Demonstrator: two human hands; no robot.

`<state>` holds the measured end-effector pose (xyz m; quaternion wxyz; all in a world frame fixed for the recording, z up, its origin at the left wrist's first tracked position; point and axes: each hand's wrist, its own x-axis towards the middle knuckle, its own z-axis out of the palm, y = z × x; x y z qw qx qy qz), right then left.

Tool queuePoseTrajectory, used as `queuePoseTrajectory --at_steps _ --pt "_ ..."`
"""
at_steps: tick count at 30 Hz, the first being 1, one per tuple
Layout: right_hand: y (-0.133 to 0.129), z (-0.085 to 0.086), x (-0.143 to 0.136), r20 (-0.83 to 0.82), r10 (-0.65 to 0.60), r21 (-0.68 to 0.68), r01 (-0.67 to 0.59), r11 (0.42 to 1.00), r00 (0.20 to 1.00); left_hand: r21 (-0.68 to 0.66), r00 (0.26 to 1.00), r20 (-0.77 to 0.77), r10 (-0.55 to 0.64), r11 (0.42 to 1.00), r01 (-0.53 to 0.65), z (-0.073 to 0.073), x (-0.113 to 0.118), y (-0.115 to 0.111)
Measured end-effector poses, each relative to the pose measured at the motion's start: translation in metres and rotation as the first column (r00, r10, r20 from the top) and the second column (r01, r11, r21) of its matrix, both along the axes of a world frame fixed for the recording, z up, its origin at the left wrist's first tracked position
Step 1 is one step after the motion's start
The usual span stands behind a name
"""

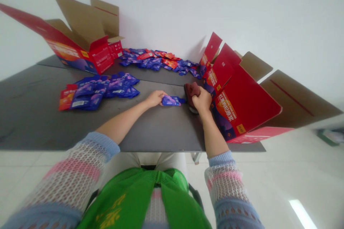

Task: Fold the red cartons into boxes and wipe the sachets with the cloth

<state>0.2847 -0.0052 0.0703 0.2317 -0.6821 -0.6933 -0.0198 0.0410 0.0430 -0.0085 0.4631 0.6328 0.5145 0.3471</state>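
My left hand (156, 98) pinches the left end of a small blue and purple pouch (171, 101) above the grey table. The pouch's right end reaches a dark red, brush-like object (191, 93). My right hand (202, 99) is closed round that object, next to the red carton on the right. To the left of my left hand, a pile of blue pouches (115, 85) lies on the table, with a red and orange pouch (67, 98) at its left end.
An open red carton (102, 58) stands at the back left. Open red cartons (233, 105) with raised flaps line the right side. Blue and red pouches (153, 59) lie in a row along the wall. The grey table's (161, 139) front edge is near my lap.
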Motion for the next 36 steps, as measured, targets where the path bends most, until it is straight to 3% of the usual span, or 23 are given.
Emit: queuePoseTrajectory --at_steps 2,4,7,9,10,13,18,25,29,31,34,36 --pt "-0.007 -0.001 -0.012 -0.01 0.151 0.049 -0.151 0.987 0.988 0.02 1.0 -0.015 0.009 1.0 -0.009 -0.002 0.0 0.001" --pt "-0.012 -0.01 -0.028 0.008 0.342 0.031 -0.342 0.939 0.94 0.045 1.0 -0.029 0.009 0.999 -0.007 -0.004 -0.002 0.002" --pt "-0.016 -0.028 -0.048 0.068 0.627 -0.079 -0.622 0.779 0.776 0.138 0.998 -0.064 0.023 0.99 -0.014 -0.005 -0.004 0.003" --pt "-0.015 -0.037 -0.055 0.101 0.712 -0.142 -0.699 0.701 0.694 0.187 0.997 -0.064 0.037 0.982 -0.024 -0.004 -0.004 0.003" --pt "-0.014 -0.039 -0.055 0.11 0.719 -0.162 -0.701 0.695 0.687 0.174 0.998 -0.051 0.031 0.984 -0.022 -0.003 -0.004 0.003" --pt "-0.008 -0.04 -0.051 0.129 0.676 -0.2 -0.649 0.734 0.725 0.024 0.998 0.051 -0.029 0.999 0.028 0.002 -0.004 0.002" --pt "0.001 -0.033 -0.043 0.177 0.587 -0.203 -0.554 0.807 0.79 -0.139 0.969 0.208 -0.136 0.976 0.167 0.013 -0.009 0.001" --pt "0.005 -0.03 -0.04 0.261 0.344 -0.204 -0.297 0.933 0.902 -0.313 0.986 0.142 0.083 0.949 -0.035 0.022 -0.011 0.0" --pt "0.01 -0.03 -0.032 0.243 0.264 -0.205 -0.216 0.955 0.934 -0.318 0.98 0.196 -0.043 0.942 0.105 0.028 -0.017 -0.004" --pt "0.011 -0.031 -0.024 0.226 0.214 -0.216 -0.165 0.962 0.95 -0.303 0.986 0.141 -0.089 0.944 0.129 0.034 -0.023 -0.007" --pt "0.012 -0.032 -0.009 0.205 0.136 -0.216 -0.091 0.972 0.969 -0.213 0.995 -0.09 -0.042 0.977 0.022 0.051 -0.036 -0.011" --pt "0.012 -0.034 -0.001 0.196 0.095 -0.204 -0.054 0.977 0.976 -0.055 0.962 -0.26 0.08 0.994 -0.098 0.066 -0.047 -0.015"
